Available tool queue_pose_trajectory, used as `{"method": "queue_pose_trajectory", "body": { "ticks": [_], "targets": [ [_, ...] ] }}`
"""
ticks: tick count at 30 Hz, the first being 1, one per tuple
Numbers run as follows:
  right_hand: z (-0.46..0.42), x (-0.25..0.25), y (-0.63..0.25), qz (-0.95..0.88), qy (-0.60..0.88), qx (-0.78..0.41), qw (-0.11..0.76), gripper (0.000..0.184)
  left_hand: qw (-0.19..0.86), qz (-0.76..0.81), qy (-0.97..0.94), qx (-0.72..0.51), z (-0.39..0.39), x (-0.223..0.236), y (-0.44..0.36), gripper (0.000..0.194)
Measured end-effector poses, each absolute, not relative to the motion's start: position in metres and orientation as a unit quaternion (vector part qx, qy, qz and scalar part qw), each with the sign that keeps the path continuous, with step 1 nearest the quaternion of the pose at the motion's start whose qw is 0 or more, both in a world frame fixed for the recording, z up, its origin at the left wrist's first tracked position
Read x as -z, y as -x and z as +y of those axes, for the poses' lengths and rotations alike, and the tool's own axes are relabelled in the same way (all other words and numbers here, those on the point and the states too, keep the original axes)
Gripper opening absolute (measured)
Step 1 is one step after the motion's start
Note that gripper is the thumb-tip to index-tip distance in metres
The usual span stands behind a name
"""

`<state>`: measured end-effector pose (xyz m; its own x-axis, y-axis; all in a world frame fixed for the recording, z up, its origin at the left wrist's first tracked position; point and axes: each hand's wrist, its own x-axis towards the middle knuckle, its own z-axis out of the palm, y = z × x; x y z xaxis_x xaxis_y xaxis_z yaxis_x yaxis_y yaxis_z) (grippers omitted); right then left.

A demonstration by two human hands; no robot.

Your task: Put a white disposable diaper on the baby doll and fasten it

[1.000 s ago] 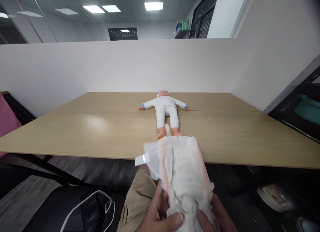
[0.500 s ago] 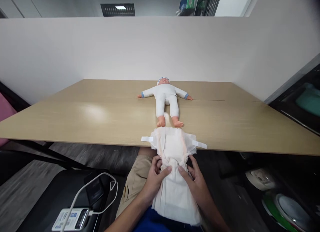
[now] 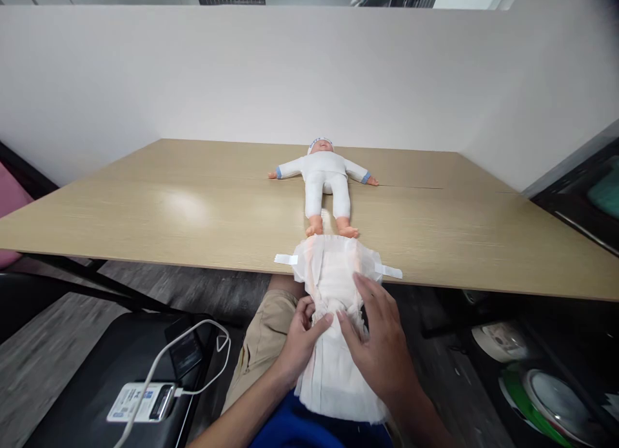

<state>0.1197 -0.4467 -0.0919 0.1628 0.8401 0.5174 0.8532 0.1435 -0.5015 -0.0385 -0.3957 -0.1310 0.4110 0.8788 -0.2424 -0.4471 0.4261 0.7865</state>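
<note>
A white diaper (image 3: 333, 274) hangs over the near edge of the wooden table (image 3: 193, 209), its top end with two tabs lying on the tabletop and the rest draped down onto my lap. My left hand (image 3: 302, 338) pinches the diaper's left edge at the gathered middle. My right hand (image 3: 374, 335) lies flat on the diaper with fingers stretched out, pressing it. Just beyond the diaper a baby doll (image 3: 326, 184) in white clothes lies on its back, arms spread, feet toward me.
A white partition wall stands behind the table. At lower left a black surface holds a phone (image 3: 142, 401) plugged to a white cable (image 3: 178, 354). To the lower right are round objects (image 3: 546, 396) on the dark floor. A pink item (image 3: 9, 206) shows at far left.
The diaper went from being held up in both hands to draped over the table edge. My right hand has opened flat and slid up over it. The view has tilted down.
</note>
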Motion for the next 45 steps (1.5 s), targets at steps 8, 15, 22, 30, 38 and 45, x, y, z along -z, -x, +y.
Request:
{"method": "queue_pose_trajectory", "body": {
  "ticks": [8, 15, 22, 30, 38, 45],
  "targets": [
    [-0.362, 0.086, -0.125, -0.772, 0.590, -0.044, 0.232, 0.062, 0.747, 0.347, -0.377, -0.424, -0.390, 0.140, 0.039, 0.053],
    [-0.340, 0.090, -0.139, -0.796, 0.568, -0.058, 0.202, 0.063, 0.562, 0.374, -0.682, -0.281, -0.354, 0.104, 0.085, 0.036],
    [-0.322, 0.088, -0.164, -0.820, 0.535, -0.078, 0.187, 0.071, 0.237, 0.224, -0.931, -0.164, -0.248, 0.021, 0.119, 0.025],
    [-0.322, 0.086, -0.163, -0.822, 0.534, -0.076, 0.184, 0.072, -0.017, 0.155, -0.981, -0.115, -0.133, 0.030, 0.063, 0.083],
    [-0.323, 0.088, -0.158, -0.810, 0.542, -0.076, 0.212, 0.071, -0.093, 0.036, -0.995, -0.012, -0.096, 0.034, -0.004, 0.116],
    [-0.320, 0.090, -0.158, -0.811, 0.552, -0.071, 0.182, 0.075, 0.027, -0.076, -0.987, -0.138, -0.082, 0.036, -0.029, 0.046]
  ]
}}
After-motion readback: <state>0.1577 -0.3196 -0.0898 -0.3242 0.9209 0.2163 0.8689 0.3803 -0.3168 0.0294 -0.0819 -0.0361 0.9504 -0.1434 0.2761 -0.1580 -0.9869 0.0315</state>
